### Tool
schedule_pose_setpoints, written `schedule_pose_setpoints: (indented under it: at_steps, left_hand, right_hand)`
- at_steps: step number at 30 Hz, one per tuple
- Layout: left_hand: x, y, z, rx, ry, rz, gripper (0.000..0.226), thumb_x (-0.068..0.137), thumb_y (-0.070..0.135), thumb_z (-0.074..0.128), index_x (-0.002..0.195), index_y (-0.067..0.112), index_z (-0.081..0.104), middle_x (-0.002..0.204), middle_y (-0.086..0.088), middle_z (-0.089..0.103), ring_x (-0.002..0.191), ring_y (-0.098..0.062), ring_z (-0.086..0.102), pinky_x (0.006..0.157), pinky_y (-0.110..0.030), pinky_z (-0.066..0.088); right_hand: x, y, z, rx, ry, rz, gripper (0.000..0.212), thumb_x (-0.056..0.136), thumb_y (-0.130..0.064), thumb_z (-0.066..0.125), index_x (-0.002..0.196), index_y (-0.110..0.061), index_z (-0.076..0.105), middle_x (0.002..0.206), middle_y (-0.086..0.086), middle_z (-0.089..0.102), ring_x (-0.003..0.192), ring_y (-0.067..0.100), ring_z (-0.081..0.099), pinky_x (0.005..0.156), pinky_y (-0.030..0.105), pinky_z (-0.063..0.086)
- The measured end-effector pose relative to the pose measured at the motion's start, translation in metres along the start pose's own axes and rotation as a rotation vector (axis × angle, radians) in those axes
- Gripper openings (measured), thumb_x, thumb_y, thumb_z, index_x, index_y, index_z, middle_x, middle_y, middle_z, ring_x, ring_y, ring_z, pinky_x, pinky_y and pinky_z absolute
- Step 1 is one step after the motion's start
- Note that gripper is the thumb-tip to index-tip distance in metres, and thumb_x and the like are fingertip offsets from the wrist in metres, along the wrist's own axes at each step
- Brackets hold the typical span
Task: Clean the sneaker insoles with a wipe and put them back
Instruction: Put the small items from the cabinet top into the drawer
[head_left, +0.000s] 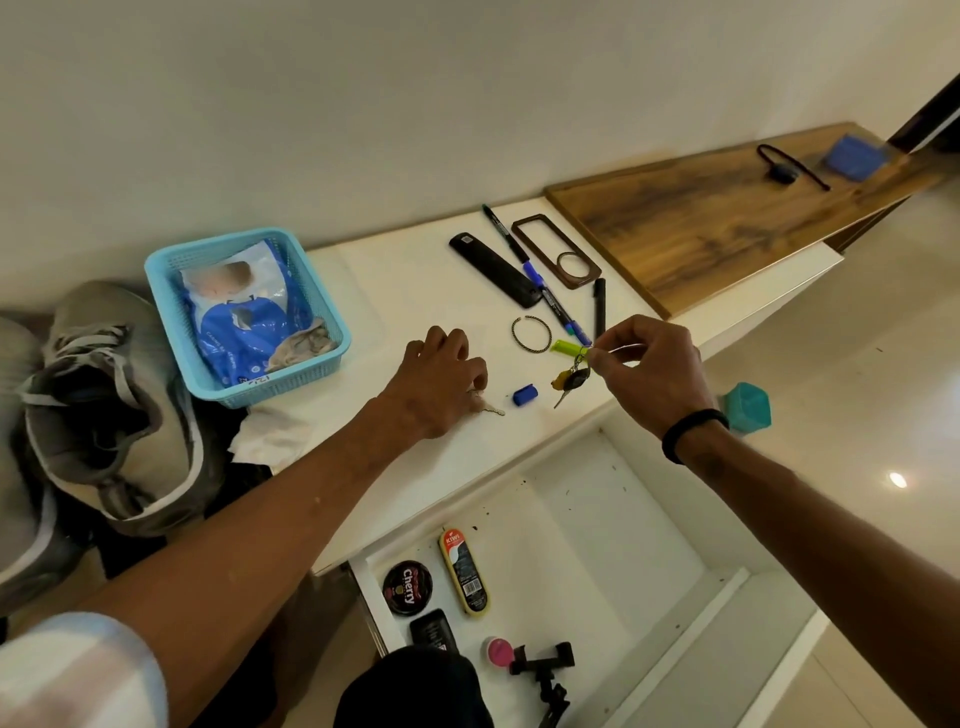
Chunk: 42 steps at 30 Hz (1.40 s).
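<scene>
Nearest the lens, a dark rounded shape (410, 691), unidentifiable, is seen at the bottom edge in front of an open white drawer (597, 519), in which a Cherry polish tin (408, 587), a Kiwi shoe-shine sponge (463, 571) and a black clamp mount (543, 662) are kept. On the white countertop (415, 270), the left hand (441, 384) is curled, knuckles up, over a small key (491, 410); contact looks likely, but a firm grasp cannot be confirmed. A key bunch with a green tag (570, 364) is pinched by its ring in the right hand (652, 369) and held just above the surface, presumably being cleared aside for working room. A grey sneaker (111, 410) is parked at the left, tongue open, insole not discernible inside. A crumpled white wipe (270, 434) lies just beside it, below a blue basket (241, 317) in which a wipes pack (249, 317) is held. Cleaning itself is judged not in hand right now. Pens, a remote (493, 270) and a bangle (530, 335) are scattered further back.
</scene>
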<state>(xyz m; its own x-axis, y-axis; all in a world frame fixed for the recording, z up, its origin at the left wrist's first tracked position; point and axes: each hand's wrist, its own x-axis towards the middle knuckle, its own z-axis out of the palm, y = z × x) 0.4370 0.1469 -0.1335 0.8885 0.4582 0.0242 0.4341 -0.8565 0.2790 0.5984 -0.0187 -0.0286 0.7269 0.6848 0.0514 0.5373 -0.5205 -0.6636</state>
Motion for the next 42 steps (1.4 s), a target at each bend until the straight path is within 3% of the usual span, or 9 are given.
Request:
schedule_pose_setpoints:
  at_steps: [2,14,19,23,27,32,36,38,42]
  left_hand:
    - [-0.002,-0.002,-0.003,-0.025,-0.039,-0.003,0.035,0.089,0.05,0.071,0.115,0.028,0.064,0.126,0.001,0.044,0.12,-0.023,0.038,0.096,-0.033,0.031]
    - [-0.001,0.01,-0.023,-0.19,0.111,0.042,0.019,0.092,0.038,0.074,0.103,0.023,0.069,0.121,0.0,0.05,0.116,-0.017,0.042,0.092,-0.028,0.035]
    - [-0.003,0.037,-0.042,-0.895,-0.003,-0.072,0.013,0.093,0.024,0.075,0.093,0.018,0.063,0.119,0.0,0.073,0.114,-0.012,0.066,0.103,-0.033,0.052]
    - [-0.018,0.064,-0.047,-1.411,-0.21,-0.173,0.02,0.099,0.02,0.067,0.108,0.007,0.056,0.106,-0.012,0.079,0.104,-0.023,0.076,0.098,-0.041,0.058]
    - [-0.037,0.093,-0.028,-1.713,-0.402,-0.499,0.014,0.103,0.019,0.062,0.111,0.008,0.058,0.093,-0.014,0.076,0.098,-0.034,0.076,0.087,-0.046,0.062]
    - [-0.064,0.118,0.019,-1.696,-0.609,-0.813,0.015,0.101,0.023,0.065,0.11,0.011,0.066,0.092,-0.01,0.074,0.096,-0.029,0.072,0.095,-0.044,0.057]
    - [-0.078,0.116,0.076,-1.56,-0.749,-1.005,0.019,0.103,0.031,0.059,0.107,0.013,0.063,0.102,-0.012,0.074,0.093,-0.029,0.07,0.088,-0.04,0.054]
    - [-0.08,0.106,0.104,-1.505,-0.769,-1.124,0.023,0.103,0.035,0.055,0.104,0.013,0.06,0.1,-0.013,0.071,0.091,-0.03,0.066,0.088,-0.039,0.05]
    - [-0.069,0.094,0.143,-1.469,-0.638,-1.232,0.027,0.102,0.039,0.05,0.098,0.013,0.053,0.086,-0.008,0.054,0.07,-0.022,0.049,0.063,-0.031,0.034]
  right_hand:
    - [-0.004,0.001,0.003,0.006,-0.003,0.014,0.012,0.088,-0.021,0.076,0.096,-0.017,0.068,0.086,-0.012,0.066,0.085,0.001,0.062,0.065,0.016,0.041]
    - [-0.027,0.0,0.007,0.027,-0.029,0.043,0.01,0.088,-0.02,0.075,0.09,-0.022,0.066,0.085,-0.016,0.065,0.085,0.0,0.062,0.068,0.017,0.044]
    - [-0.037,0.002,0.001,0.138,0.038,0.042,0.013,0.092,-0.021,0.072,0.099,-0.016,0.063,0.093,-0.007,0.072,0.089,0.005,0.068,0.082,0.022,0.051]
    - [-0.052,0.007,-0.001,0.427,0.062,0.174,0.008,0.1,-0.02,0.059,0.107,-0.018,0.055,0.093,-0.005,0.077,0.091,0.006,0.073,0.091,0.035,0.056]
    - [-0.065,0.024,0.001,0.748,0.094,0.376,0.009,0.104,-0.021,0.052,0.111,-0.015,0.051,0.094,0.008,0.077,0.093,0.023,0.075,0.086,0.045,0.059]
    - [-0.08,0.071,0.031,0.895,0.133,0.663,0.011,0.102,-0.016,0.054,0.111,-0.01,0.053,0.076,0.013,0.063,0.063,0.024,0.064,0.066,0.042,0.061]
    - [-0.087,0.119,0.072,0.766,-0.025,0.92,0.007,0.099,-0.013,0.056,0.098,-0.006,0.059,0.071,0.011,0.06,0.05,0.017,0.051,0.047,0.026,0.044]
    - [-0.089,0.136,0.093,0.718,-0.099,1.016,0.013,0.1,-0.015,0.055,0.094,-0.005,0.06,0.073,0.012,0.063,0.053,0.017,0.051,0.048,0.027,0.044]
    - [-0.083,0.166,0.131,0.627,-0.21,1.078,0.021,0.102,-0.026,0.05,0.097,-0.007,0.057,0.081,0.015,0.068,0.066,0.025,0.059,0.059,0.033,0.051]
